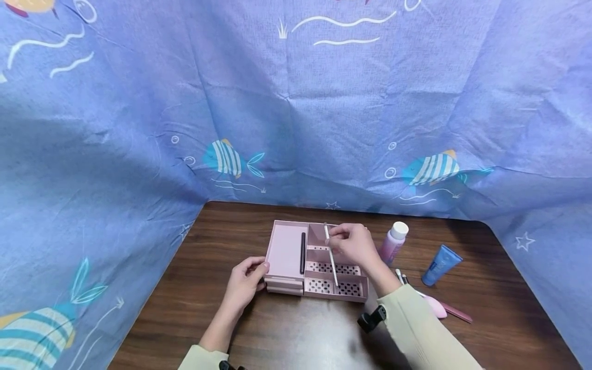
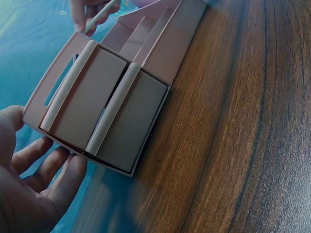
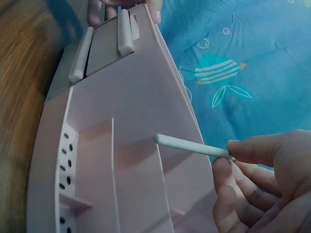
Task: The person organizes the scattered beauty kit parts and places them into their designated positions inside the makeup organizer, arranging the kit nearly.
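Observation:
A pink desk organizer [image 1: 287,252] stands on the table, with two drawers at its left front and divided compartments on its right. My left hand [image 1: 247,280] grips its left side, thumb at the rim and fingers along the side [image 2: 48,165]. My right hand [image 1: 353,244] pinches a slim white stick [image 3: 192,146] near its dark-tipped end. That stick slants over the compartments, its other end towards the front row. On the flat top of the drawer part lies a black pen-like stick [image 1: 302,253], hidden in both wrist views.
Right of the organizer stands a purple bottle with a white cap [image 1: 394,241]. Farther right is a blue tube [image 1: 441,264]. Near the right sleeve lie thin sticks [image 1: 400,276], a rounded pink item [image 1: 436,307] and a flat dark-pink strip [image 1: 458,312]. A blue fish-print cloth [image 1: 333,128] hangs behind the table.

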The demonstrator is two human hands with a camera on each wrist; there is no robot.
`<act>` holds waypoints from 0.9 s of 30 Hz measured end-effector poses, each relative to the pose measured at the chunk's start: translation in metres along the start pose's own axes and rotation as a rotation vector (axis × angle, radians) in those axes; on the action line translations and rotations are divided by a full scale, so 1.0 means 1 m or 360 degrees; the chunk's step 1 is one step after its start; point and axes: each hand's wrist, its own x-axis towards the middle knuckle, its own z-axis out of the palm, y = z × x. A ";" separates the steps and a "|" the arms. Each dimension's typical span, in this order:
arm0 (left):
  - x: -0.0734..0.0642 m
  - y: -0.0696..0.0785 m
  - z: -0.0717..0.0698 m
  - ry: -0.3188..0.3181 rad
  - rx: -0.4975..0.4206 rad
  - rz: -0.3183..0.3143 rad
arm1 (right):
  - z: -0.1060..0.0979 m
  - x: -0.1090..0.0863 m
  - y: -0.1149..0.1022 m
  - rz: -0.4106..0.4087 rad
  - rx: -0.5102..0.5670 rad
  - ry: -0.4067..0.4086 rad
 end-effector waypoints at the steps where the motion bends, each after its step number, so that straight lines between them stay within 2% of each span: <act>1: 0.000 0.000 0.000 0.0001 0.0003 -0.0002 | 0.002 0.002 -0.002 0.0008 0.0028 -0.0011; 9: -0.001 0.002 0.001 0.0000 0.0019 -0.0002 | 0.019 0.021 -0.014 0.0125 0.0119 -0.0007; 16: -0.001 -0.001 -0.002 0.0006 0.0037 0.0001 | 0.034 0.032 -0.025 0.0215 0.0284 -0.0012; 27: -0.002 0.002 0.000 0.0004 0.0043 -0.0009 | 0.054 0.035 -0.035 0.0231 0.0449 -0.0083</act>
